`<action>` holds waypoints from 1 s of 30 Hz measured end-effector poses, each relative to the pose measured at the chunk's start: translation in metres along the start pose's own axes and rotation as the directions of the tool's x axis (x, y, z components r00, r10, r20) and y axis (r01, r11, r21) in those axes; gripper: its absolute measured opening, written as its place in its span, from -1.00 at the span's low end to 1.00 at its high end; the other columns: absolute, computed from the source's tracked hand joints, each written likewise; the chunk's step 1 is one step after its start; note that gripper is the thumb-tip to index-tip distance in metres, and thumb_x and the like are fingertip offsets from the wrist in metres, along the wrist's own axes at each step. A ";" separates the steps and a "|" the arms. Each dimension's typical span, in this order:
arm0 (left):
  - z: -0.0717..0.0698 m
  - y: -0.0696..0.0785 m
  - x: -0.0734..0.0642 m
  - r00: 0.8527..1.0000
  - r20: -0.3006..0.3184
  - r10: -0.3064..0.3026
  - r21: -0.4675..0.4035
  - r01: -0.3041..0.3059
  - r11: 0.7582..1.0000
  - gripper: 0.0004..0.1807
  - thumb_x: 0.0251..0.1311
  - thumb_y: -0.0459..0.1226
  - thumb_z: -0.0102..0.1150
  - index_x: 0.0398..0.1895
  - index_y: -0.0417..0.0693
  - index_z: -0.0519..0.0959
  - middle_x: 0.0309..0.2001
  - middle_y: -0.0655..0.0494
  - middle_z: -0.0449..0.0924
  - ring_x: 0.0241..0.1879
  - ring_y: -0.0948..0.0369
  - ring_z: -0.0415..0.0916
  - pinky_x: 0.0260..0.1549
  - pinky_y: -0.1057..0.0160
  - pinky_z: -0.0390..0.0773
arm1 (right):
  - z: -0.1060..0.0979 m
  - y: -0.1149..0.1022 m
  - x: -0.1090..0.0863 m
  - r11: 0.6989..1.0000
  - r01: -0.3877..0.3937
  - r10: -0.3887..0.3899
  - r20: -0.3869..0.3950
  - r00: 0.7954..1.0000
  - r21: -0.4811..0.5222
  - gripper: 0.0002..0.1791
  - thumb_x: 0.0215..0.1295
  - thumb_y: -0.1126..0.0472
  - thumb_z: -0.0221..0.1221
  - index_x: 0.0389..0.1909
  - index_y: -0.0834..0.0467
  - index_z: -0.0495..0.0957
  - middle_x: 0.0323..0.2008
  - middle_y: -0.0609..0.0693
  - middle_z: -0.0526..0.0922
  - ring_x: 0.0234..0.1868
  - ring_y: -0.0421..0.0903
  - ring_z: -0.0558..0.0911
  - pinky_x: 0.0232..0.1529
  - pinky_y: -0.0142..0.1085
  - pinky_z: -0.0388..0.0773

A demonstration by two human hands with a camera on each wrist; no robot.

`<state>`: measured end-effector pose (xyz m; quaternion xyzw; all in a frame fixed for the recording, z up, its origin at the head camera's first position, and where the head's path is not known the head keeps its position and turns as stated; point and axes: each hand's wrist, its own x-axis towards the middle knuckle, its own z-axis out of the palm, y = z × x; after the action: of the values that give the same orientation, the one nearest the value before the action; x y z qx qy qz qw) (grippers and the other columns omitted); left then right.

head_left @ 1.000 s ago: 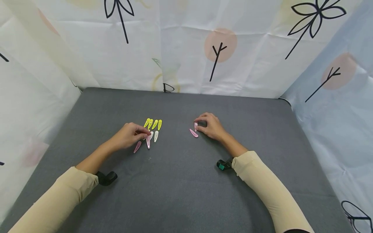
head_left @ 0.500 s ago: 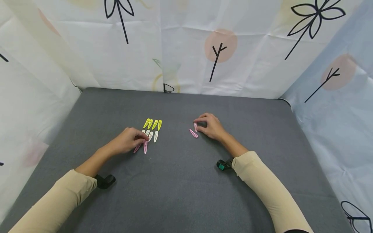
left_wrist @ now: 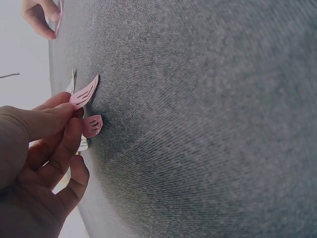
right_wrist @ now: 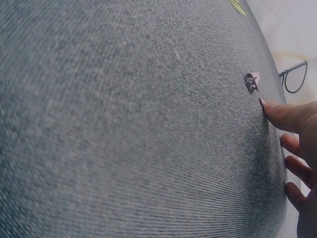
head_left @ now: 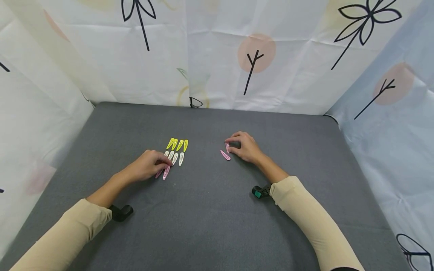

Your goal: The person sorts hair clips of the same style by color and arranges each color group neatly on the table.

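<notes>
My left hand pinches a pink snap hair clip between thumb and fingertips, low over the table; the left wrist view shows the held clip tilted. Another pink clip lies just left of it, partly under the fingers. Above them in the head view is a row of white hair clips, and beyond that a row of yellow hair clips. On the right, my right hand pinches a pink hair clip. One more pink clip lies beside its fingertips.
A dark grey cloth-covered table spreads beneath both hands. White printed curtains stand behind it and at both sides. A black wrist device sits at the left cuff, another at the right.
My left hand has moved slightly left and toward the front with its pink clip, from over the white clips to beside the lying pink one. The right hand stays put.
</notes>
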<state>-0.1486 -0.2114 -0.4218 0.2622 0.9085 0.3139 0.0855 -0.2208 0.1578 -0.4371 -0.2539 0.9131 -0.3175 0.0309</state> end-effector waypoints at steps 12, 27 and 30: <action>0.001 -0.001 -0.002 1.000 -0.028 -0.007 -0.018 0.007 1.000 -0.85 0.20 -0.48 0.29 -0.20 -0.18 0.74 -0.25 0.12 0.73 -0.23 0.21 0.61 -0.19 0.07 0.55 | 0.001 0.000 -0.001 1.000 0.013 -0.013 -0.013 1.000 -0.013 -0.67 0.24 0.29 0.36 0.04 0.17 0.69 0.08 0.19 0.57 0.19 0.16 0.47 0.26 0.14 0.21; 0.001 -0.002 -0.003 0.998 -0.055 -0.018 -0.034 0.016 0.999 -0.89 0.22 -0.44 0.29 -0.24 -0.14 0.73 -0.35 0.17 0.71 -0.41 0.30 0.54 -0.36 0.25 0.50 | 0.000 -0.001 0.000 1.000 0.010 -0.010 -0.011 1.000 -0.001 -0.68 0.24 0.29 0.35 0.03 0.17 0.70 0.07 0.19 0.58 0.19 0.16 0.46 0.26 0.14 0.20; 0.001 -0.001 -0.003 0.998 -0.053 -0.025 -0.029 0.023 0.999 -0.89 0.23 -0.44 0.29 -0.24 -0.13 0.74 -0.34 0.18 0.71 -0.40 0.30 0.54 -0.34 0.23 0.51 | 0.001 0.000 0.000 1.000 0.011 -0.011 -0.009 1.000 0.000 -0.68 0.24 0.29 0.35 0.03 0.17 0.70 0.07 0.18 0.58 0.20 0.16 0.46 0.27 0.15 0.20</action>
<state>-0.1464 -0.2136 -0.4232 0.2416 0.9090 0.3327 0.0685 -0.2209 0.1570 -0.4372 -0.2574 0.9119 -0.3186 0.0251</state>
